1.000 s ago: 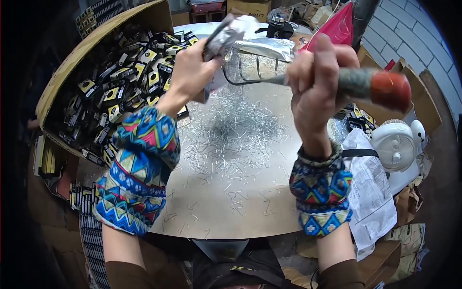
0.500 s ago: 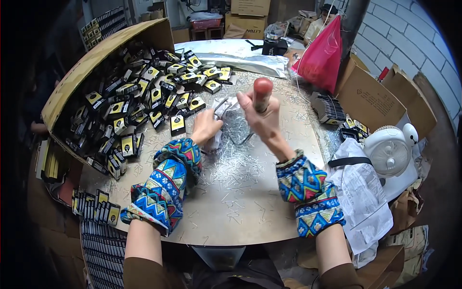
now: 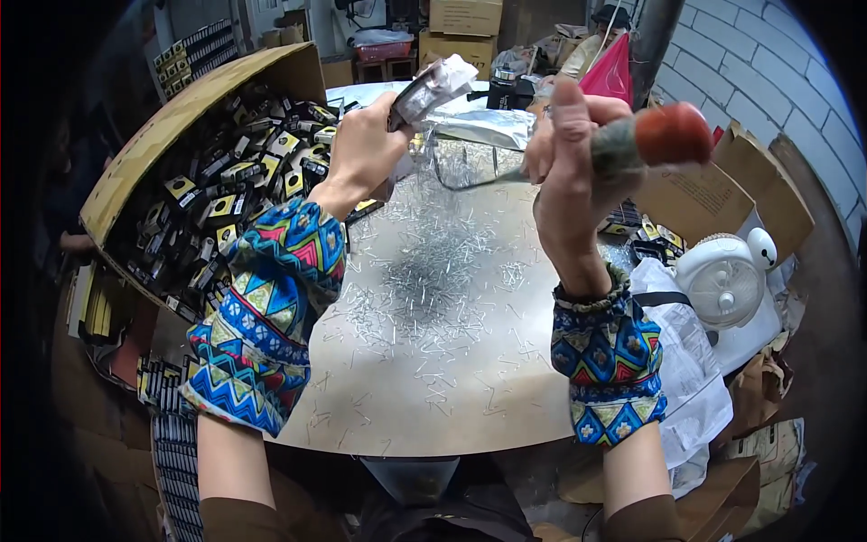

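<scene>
My right hand (image 3: 571,163) is closed round a hooked metal tool (image 3: 673,135) with a red-ended, greenish handle. The tool's thin shaft points left and bends upward at its tip. My left hand (image 3: 361,149) grips a crumpled dark-and-silver packet (image 3: 437,88) in clear plastic, raised above the table. The tool's bent end is just below the packet; whether they touch I cannot tell. Small thin metal pins (image 3: 433,275) lie in a loose heap on the table (image 3: 397,420) beneath both hands. A blur of pins shows in the air between the packet and the heap.
On the left, a tipped cardboard carton (image 3: 194,86) spills many small black-and-yellow boxes (image 3: 221,208). A white fan (image 3: 725,285) and plastic bags (image 3: 682,361) sit at the right, near an open carton (image 3: 704,194). A person (image 3: 591,54) is at the back, beside a pink bag (image 3: 610,77).
Both hands have risen from the table, the left one lifting the packet. My right hand has moved right and turned the tool sideways. The pin heap has become larger and denser.
</scene>
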The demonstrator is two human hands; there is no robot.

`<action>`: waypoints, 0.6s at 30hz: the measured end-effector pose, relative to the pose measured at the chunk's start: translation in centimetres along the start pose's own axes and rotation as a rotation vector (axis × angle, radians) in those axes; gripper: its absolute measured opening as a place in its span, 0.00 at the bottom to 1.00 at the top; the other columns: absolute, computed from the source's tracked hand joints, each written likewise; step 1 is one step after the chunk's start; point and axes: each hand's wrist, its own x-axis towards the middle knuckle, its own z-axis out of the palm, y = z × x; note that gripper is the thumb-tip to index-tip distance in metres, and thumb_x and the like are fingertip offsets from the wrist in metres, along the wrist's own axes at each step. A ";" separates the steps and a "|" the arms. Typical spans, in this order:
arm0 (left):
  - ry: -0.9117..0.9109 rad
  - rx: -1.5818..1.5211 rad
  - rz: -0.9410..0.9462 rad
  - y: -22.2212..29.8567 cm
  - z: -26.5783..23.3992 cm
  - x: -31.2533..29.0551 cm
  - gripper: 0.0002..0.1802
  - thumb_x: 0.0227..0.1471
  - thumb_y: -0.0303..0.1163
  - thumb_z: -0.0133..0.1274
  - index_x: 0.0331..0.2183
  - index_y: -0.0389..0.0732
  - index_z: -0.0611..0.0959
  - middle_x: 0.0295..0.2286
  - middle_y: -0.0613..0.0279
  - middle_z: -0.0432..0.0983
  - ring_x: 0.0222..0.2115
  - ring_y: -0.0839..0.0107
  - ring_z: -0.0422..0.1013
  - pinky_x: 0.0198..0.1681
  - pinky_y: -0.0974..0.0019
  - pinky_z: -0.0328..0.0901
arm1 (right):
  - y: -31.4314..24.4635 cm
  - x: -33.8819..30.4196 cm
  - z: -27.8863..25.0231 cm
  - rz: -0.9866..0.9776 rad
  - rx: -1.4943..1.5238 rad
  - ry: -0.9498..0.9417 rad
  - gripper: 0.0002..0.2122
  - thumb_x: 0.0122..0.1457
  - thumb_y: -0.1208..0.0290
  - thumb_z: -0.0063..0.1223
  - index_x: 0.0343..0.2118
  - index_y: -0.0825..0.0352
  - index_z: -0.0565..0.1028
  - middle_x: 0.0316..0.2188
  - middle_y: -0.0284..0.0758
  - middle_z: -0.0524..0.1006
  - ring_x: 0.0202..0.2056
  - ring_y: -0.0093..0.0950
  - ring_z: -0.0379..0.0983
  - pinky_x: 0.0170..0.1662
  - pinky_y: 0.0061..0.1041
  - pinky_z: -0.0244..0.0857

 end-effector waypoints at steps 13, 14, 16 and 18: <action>-0.174 0.247 0.125 -2.7 6.1 -2.2 0.09 0.48 0.26 0.51 0.36 0.40 0.75 0.26 0.47 0.78 0.29 0.50 0.76 0.33 0.50 0.70 | 2.3 -2.7 -2.7 0.141 -0.227 -0.320 0.08 0.59 0.74 0.57 0.25 0.63 0.71 0.11 0.23 0.68 0.13 0.14 0.65 0.16 0.14 0.55; -0.129 0.178 0.102 -2.6 6.8 -2.2 0.10 0.48 0.26 0.50 0.37 0.40 0.76 0.26 0.47 0.78 0.30 0.49 0.76 0.33 0.50 0.70 | 2.6 -3.1 -3.3 0.174 -0.208 -0.267 0.08 0.59 0.75 0.57 0.25 0.63 0.71 0.11 0.23 0.68 0.12 0.14 0.65 0.15 0.14 0.55; -0.011 0.128 0.050 -3.1 8.0 -1.1 0.14 0.48 0.26 0.51 0.40 0.42 0.76 0.27 0.50 0.78 0.30 0.48 0.75 0.33 0.49 0.69 | 3.9 -2.9 -3.8 0.194 -0.167 -0.080 0.09 0.60 0.73 0.57 0.24 0.63 0.70 0.10 0.24 0.67 0.11 0.14 0.63 0.13 0.15 0.55; 0.221 0.093 0.056 -4.0 9.2 -0.4 0.17 0.47 0.24 0.51 0.42 0.42 0.77 0.28 0.50 0.78 0.31 0.48 0.75 0.34 0.50 0.69 | 4.5 -3.1 -3.5 0.222 0.014 0.049 0.09 0.61 0.72 0.56 0.26 0.65 0.69 0.10 0.24 0.66 0.11 0.15 0.62 0.12 0.16 0.56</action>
